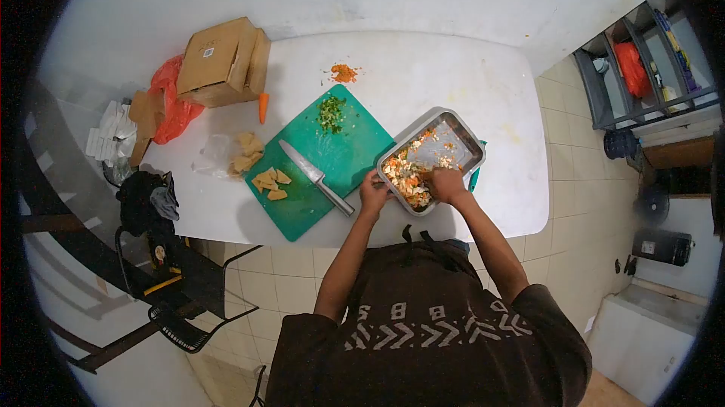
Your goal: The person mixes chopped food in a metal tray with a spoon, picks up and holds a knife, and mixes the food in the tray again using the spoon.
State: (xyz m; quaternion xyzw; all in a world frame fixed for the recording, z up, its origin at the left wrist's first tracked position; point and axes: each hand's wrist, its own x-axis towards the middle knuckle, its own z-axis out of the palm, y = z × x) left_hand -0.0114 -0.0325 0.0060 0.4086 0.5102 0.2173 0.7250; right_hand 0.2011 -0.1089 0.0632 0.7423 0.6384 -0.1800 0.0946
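Observation:
A metal tray holding a chopped orange, white and green mixture stands on the white table, partly over the green cutting board. My left hand grips the tray's near left edge. Inside the tray, my right hand is closed at the mixture; what its fingers hold, if anything, is hidden. A knife lies across the board, its handle toward me. Chopped greens sit at the board's far corner, and pale yellowish pieces lie at its left.
Beyond the board is a small orange heap. A carrot lies beside a cardboard box, near a red plastic bag. A clear bag with pale pieces is left of the board. A black chair stands at the table's left front.

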